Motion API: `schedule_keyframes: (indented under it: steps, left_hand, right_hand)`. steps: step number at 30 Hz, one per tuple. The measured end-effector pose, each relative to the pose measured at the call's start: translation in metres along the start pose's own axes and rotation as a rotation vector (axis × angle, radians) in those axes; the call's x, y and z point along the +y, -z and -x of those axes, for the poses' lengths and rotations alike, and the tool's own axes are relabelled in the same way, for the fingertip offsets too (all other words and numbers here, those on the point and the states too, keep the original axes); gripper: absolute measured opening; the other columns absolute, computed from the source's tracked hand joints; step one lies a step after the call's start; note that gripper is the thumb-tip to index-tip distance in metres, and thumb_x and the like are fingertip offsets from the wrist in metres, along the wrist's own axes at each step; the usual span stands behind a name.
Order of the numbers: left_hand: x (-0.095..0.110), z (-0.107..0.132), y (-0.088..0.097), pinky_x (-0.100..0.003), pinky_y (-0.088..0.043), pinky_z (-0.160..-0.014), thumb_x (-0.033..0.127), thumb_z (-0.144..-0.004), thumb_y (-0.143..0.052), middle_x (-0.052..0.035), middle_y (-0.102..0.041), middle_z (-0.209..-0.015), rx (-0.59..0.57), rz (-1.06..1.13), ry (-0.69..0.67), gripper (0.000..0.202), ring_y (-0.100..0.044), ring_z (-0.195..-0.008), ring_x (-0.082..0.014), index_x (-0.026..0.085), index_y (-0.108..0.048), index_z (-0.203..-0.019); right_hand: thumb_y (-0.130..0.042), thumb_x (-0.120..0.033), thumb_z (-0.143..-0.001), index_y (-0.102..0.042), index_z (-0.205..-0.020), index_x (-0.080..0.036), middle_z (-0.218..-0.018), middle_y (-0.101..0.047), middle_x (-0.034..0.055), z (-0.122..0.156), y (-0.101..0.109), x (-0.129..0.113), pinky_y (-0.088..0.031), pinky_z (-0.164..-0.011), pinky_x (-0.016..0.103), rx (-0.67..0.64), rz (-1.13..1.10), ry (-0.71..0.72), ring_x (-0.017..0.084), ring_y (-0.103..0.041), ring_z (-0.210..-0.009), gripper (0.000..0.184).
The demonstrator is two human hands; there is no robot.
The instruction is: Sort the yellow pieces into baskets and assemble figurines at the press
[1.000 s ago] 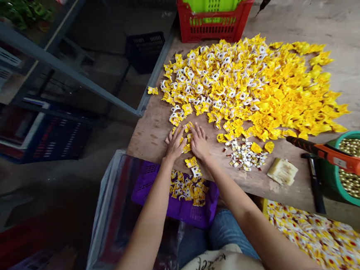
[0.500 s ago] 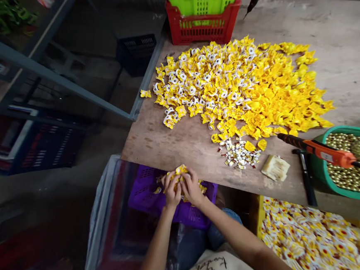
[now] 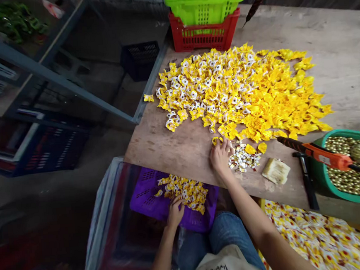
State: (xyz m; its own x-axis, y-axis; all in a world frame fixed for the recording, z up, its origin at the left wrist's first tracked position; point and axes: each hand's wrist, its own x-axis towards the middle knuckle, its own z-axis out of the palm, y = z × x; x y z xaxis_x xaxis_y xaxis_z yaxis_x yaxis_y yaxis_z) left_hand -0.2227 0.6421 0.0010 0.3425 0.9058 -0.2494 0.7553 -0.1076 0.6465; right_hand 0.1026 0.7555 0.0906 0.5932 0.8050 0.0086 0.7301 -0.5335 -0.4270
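A wide heap of yellow and white paper flowers [image 3: 242, 92] covers the wooden table [image 3: 181, 147]. My right hand [image 3: 220, 156] rests on the table at the heap's near edge, fingers curled over a few yellow pieces, beside a small pile of white bits [image 3: 242, 159]. My left hand [image 3: 175, 210] is down in the purple basket [image 3: 147, 196] below the table edge, fingers spread on the flowers [image 3: 184, 191] lying in it.
Green and red crates [image 3: 205, 20] are stacked at the table's far edge. A pale block [image 3: 275, 170], an orange-handled tool [image 3: 321, 155] and a green basin of gold beads [image 3: 351, 169] sit at the right. A tray of patterned pieces [image 3: 312, 232] lies below. Metal shelving stands at left.
Both hands swept flowers off the table edge into the purple basket. The right hand has since gone back up to the heap; the left stays in the basket.
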Motion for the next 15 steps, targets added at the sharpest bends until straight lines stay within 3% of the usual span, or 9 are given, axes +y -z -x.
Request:
schedule_keyframes:
  steps: [2, 4, 7, 10, 12, 15]
  left_hand:
    - [0.010, -0.002, 0.000, -0.054, -0.053, -0.097, 0.016, -0.083, -0.051, -0.0108, -0.075, -0.112, 0.037, -0.031, -0.002, 0.027, -0.068, -0.112, -0.0297, 0.021, -0.077, -0.088]
    - [0.027, -0.007, 0.005, -0.054, -0.048, -0.099, 0.016, -0.086, -0.050, -0.0090, -0.075, -0.110, 0.114, -0.064, -0.034, 0.028, -0.065, -0.116, -0.0300, 0.022, -0.076, -0.091]
    - [0.063, -0.023, 0.020, -0.049, -0.046, -0.100, 0.018, -0.091, -0.051, -0.0077, -0.074, -0.105, 0.285, -0.051, -0.130, 0.025, -0.064, -0.113, -0.0271, 0.023, -0.075, -0.093]
    - [0.104, -0.053, 0.038, -0.043, -0.047, -0.099, 0.020, -0.094, -0.051, -0.0074, -0.072, -0.104, 0.406, 0.066, -0.213, 0.023, -0.064, -0.107, -0.0232, 0.023, -0.073, -0.097]
    - [0.130, -0.081, 0.047, -0.040, -0.049, -0.097, 0.023, -0.096, -0.051, -0.0079, -0.071, -0.106, 0.408, 0.199, -0.221, 0.023, -0.064, -0.106, -0.0215, 0.023, -0.072, -0.105]
    - [0.160, -0.128, 0.052, -0.036, -0.054, -0.092, 0.033, -0.098, -0.052, -0.0108, -0.068, -0.124, 0.328, 0.456, -0.119, 0.033, -0.066, -0.107, -0.0206, 0.023, -0.063, -0.128]
  right_hand:
    - [-0.040, -0.015, -0.094, -0.063, -0.121, -0.015, -0.151, -0.044, 0.0187, -0.023, 0.006, 0.009, -0.023, -0.111, 0.056, -0.022, 0.006, -0.011, 0.035, -0.029, -0.143, 0.036]
    - [-0.046, -0.024, -0.094, -0.068, -0.111, -0.018, -0.139, -0.056, 0.0157, -0.030, 0.010, 0.016, -0.029, -0.109, 0.053, -0.010, -0.202, 0.004, 0.032, -0.041, -0.134, 0.028]
    - [-0.056, -0.042, -0.089, -0.069, -0.103, -0.020, -0.107, -0.070, 0.0086, -0.024, 0.013, 0.015, -0.047, -0.093, 0.041, -0.008, -0.817, -0.137, 0.024, -0.060, -0.102, 0.029]
    - [-0.070, -0.049, -0.078, -0.069, -0.097, -0.021, -0.091, -0.070, 0.0022, -0.016, 0.011, 0.000, -0.053, -0.075, 0.032, -0.133, -1.357, -0.380, 0.016, -0.061, -0.077, 0.034]
    - [-0.078, -0.047, -0.071, -0.068, -0.095, -0.022, -0.089, -0.070, 0.0002, -0.012, 0.006, -0.014, -0.053, -0.069, 0.029, -0.225, -1.535, -0.476, 0.014, -0.060, -0.070, 0.036]
    - [-0.081, -0.042, -0.067, -0.067, -0.093, -0.023, -0.087, -0.069, -0.0020, -0.005, -0.006, -0.035, -0.052, -0.063, 0.026, -0.318, -1.621, -0.520, 0.011, -0.059, -0.063, 0.035]
